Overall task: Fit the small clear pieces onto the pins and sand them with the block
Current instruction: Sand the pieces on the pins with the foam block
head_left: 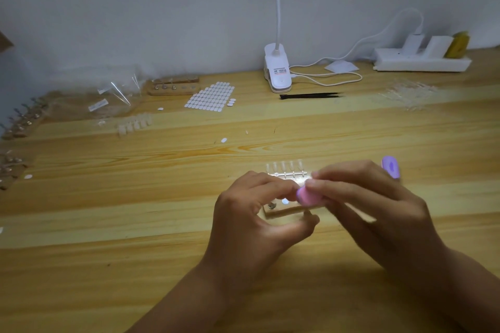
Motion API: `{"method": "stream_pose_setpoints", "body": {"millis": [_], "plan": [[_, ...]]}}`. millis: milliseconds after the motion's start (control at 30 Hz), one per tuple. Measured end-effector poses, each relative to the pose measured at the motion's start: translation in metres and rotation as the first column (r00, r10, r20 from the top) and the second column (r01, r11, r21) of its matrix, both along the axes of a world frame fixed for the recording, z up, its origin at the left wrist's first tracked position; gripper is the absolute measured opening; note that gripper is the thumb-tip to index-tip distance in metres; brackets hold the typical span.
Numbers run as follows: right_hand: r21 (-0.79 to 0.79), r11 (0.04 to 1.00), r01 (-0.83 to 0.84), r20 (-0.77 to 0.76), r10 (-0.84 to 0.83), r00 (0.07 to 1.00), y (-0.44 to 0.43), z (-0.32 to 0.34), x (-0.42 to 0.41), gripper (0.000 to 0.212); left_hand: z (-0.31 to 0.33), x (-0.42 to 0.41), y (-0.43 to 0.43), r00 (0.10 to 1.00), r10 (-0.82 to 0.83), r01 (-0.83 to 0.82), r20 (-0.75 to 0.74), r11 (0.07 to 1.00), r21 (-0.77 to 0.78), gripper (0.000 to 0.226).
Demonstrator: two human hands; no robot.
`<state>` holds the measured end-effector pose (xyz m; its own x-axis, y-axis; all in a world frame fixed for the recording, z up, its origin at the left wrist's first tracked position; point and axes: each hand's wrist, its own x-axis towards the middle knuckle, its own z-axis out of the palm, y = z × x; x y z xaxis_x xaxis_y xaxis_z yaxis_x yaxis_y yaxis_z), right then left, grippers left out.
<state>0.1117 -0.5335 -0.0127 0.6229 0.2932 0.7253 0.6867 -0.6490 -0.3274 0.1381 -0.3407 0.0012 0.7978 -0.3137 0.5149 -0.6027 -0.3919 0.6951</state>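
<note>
Head view, one frame, dim light. The left hand [251, 213] is curled round the wooden pin stand [281, 211], thumb at the near edge and fingers over the far side, bracing it against the table [135, 224]. The right hand [370, 203] pinches the pink sanding block [307, 195] between thumb and fingertips, and the block's end sits low over the right part of the stand. The fingers hide what is on the pins there, so I cannot confirm a piece is under the block. One bare metal pin [272, 205] shows at the stand's left end. Beside it is a pale oval spot [285, 200]; I cannot tell whether that is a pad or a mounted piece. The strip of clear pieces [286, 171] lies just behind the hands, a row of tips on a common bar, apparently not yet detached. My read on handling: the clear pieces look thin, very light, smooth and slightly springy. They would likely flick away if squeezed hard and crack if bent, so I would take each by its side edges near the base and press straight down onto a pin. The block looks soft-faced and light, so a fingertip pinch near its end suits short, gentle strokes. The stand is small and could skid, so the bracing hand matters. A purple object [391, 167] sits just beyond the right hand; I cannot identify it.
</note>
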Motion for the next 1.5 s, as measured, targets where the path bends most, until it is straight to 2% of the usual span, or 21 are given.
{"method": "stream_pose_setpoints", "body": {"millis": [100,233,433,533,733,833,967,1133,1300,1400,1500], "plan": [[-0.064,0.996,-0.055,0.003,0.056,0.998,0.006,-0.002,-0.001,0.027,0.0,0.0,0.0,0.999,0.0,-0.001,0.036,1.0,0.01,0.028],[-0.039,0.999,0.023,0.009,-0.023,1.0,-0.009,0.003,0.002,0.023,-0.001,-0.001,-0.001,1.0,0.022,-0.022,-0.008,1.0,-0.004,0.025],[-0.08,0.996,-0.05,0.015,0.051,0.999,-0.003,-0.001,0.001,0.031,-0.002,0.0,-0.001,1.0,0.004,-0.005,0.02,1.0,0.003,0.026],[-0.016,1.0,0.024,0.011,-0.024,1.0,-0.014,0.001,0.004,0.026,-0.001,0.0,0.0,1.0,-0.007,0.007,-0.017,1.0,-0.025,0.025],[0.1,0.992,-0.077,-0.022,0.079,0.997,-0.001,-0.004,0.002,0.025,-0.004,0.002,0.0,0.998,-0.053,0.054,0.015,0.996,-0.068,0.023],[0.139,0.99,0.0,-0.053,0.007,0.999,-0.008,-0.003,0.006,0.026,-0.006,0.003,0.0,0.999,-0.046,0.046,0.001,0.994,-0.096,0.021],[0.17,0.982,0.077,-0.058,-0.068,0.996,-0.006,-0.003,0.008,0.026,-0.006,0.004,-0.001,0.998,-0.053,0.05,-0.034,0.996,-0.081,0.041],[0.173,0.984,0.032,-0.055,-0.023,0.998,-0.004,-0.004,0.004,0.026,-0.006,0.003,-0.001,0.998,-0.043,0.037,-0.047,0.992,-0.119,0.056],[0.306,0.952,0.031,-0.148,0.015,0.989,-0.002,-0.005,0.001,0.023,-0.005,0.002,-0.001,0.99,-0.076,0.056,-0.118,0.985,-0.164,0.053],[0.313,0.949,0.027,-0.167,0.028,0.986,-0.002,-0.007,0.0,0.022,-0.006,0.001,0.001,0.983,-0.091,0.056,-0.162,0.976,-0.211,0.038],[0.284,0.959,0.0,-0.128,0.038,0.991,-0.001,-0.005,0.001,0.021,-0.005,0.003,0.003,0.987,-0.103,0.076,-0.123,0.975,-0.207,0.032]]}}
